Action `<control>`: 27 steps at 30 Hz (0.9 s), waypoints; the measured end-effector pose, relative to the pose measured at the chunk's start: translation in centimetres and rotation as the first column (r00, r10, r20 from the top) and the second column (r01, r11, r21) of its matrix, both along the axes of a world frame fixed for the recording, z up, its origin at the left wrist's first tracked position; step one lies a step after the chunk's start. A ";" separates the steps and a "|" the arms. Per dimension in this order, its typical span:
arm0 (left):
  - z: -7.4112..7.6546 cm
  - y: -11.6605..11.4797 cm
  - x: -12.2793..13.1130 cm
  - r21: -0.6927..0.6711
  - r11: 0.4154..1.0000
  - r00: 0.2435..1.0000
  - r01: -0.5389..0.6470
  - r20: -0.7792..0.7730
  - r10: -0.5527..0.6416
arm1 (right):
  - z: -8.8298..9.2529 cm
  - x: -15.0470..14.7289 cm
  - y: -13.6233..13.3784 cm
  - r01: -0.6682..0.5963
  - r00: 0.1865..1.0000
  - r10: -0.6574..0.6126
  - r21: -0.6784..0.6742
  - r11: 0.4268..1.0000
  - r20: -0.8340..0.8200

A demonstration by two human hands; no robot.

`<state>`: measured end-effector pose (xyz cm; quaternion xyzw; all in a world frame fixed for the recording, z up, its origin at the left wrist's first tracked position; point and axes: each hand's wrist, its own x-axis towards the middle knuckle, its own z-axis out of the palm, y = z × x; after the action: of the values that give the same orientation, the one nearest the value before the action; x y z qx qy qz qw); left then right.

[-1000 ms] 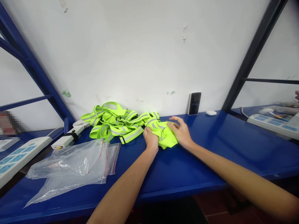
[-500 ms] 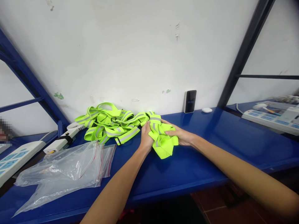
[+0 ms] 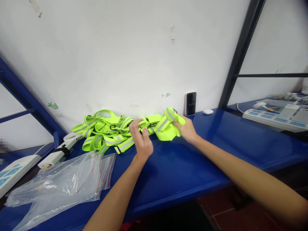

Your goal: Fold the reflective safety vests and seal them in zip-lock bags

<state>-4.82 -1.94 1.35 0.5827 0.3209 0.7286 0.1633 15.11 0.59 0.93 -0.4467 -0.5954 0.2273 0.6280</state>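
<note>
Neon-yellow reflective straps with grey stripes lie in a tangled pile [image 3: 103,128] against the wall, a few black buckles showing among them. My right hand [image 3: 189,131] is closed on a bunched reflective strap [image 3: 166,126] at the pile's right end, lifted slightly; its fingertips are partly covered by the fabric. Between that bundle and the pile is my left hand [image 3: 142,142], its thumb and fingers curved and apart. The left fingertips reach the strap bands, but whether they touch them I cannot tell.
Clear zip bags [image 3: 64,183] with red seals lie at the left on the blue table [image 3: 187,173]. Beyond them are a white power strip [image 3: 16,170] and a white device with a black band [image 3: 56,155]. A phone-like device [image 3: 191,103] leans on the wall beside a small white case [image 3: 208,111].
My left hand has let go of the bundled strap and moved left toward the pile. My right hand keeps the bundle, now raised a little and turned. The view has shifted slightly.
</note>
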 end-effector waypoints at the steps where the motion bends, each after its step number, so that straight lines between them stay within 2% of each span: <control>1: -0.1 -0.8 0.4 0.058 0.997 0.990 0.060 -0.134 -0.052 | 0.1 0.3 0.0 0.105 0.994 -0.107 0.051 0.993 0.035; 3: -0.2 -2.1 1.6 0.076 0.961 0.889 0.265 -0.405 -0.213 | 0.4 0.5 -0.2 0.248 0.961 -0.261 0.140 0.959 0.088; 5: -0.3 -3.0 3.0 0.033 0.924 0.763 0.381 -0.575 -0.294 | 0.7 0.1 -0.8 0.276 0.947 -0.300 0.187 0.943 0.114; 6: -0.2 -3.0 3.5 0.026 0.931 0.740 0.365 -0.614 -0.273 | 0.8 -0.2 -1.2 0.259 0.951 -0.285 0.198 0.945 0.116; 8: -0.1 -2.5 3.8 0.043 0.976 0.754 0.213 -0.642 -0.136 | 1.0 -1.3 -2.1 0.209 0.968 -0.233 0.209 0.955 0.098; 10: 0.0 -1.5 3.3 0.048 0.999 0.751 0.026 -0.660 0.012 | 1.1 -2.5 -2.9 0.155 0.983 -0.171 0.208 0.966 0.063; 12: -0.1 -0.6 2.2 0.025 0.998 0.736 -0.062 -0.674 0.063 | 1.0 -3.6 -3.5 0.104 0.993 -0.112 0.196 0.975 0.028; 15: -0.4 0.1 1.2 -0.052 0.998 0.793 -0.021 -0.609 -0.015 | 0.8 -4.4 -4.2 0.042 0.999 -0.040 0.173 0.984 -0.016; 20: -1.2 0.2 2.2 -0.197 0.977 0.948 0.084 -0.286 -0.139 | 0.7 -4.6 -4.8 -0.103 0.990 0.112 0.105 0.989 -0.084; 23: -1.3 0.5 2.4 -0.291 0.946 0.971 0.140 -0.145 -0.189 | 0.9 -4.7 -5.1 -0.191 0.975 0.196 0.060 0.980 -0.101; 27: -1.0 0.9 1.5 -0.327 0.917 0.960 0.229 -0.079 -0.268 | 1.3 -4.6 -5.1 -0.281 0.949 0.280 0.013 0.960 -0.141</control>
<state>-3.30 -1.04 0.38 0.6287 0.3656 0.6043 0.3254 10.53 -4.53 2.24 -0.3424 -0.6060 0.3475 0.6283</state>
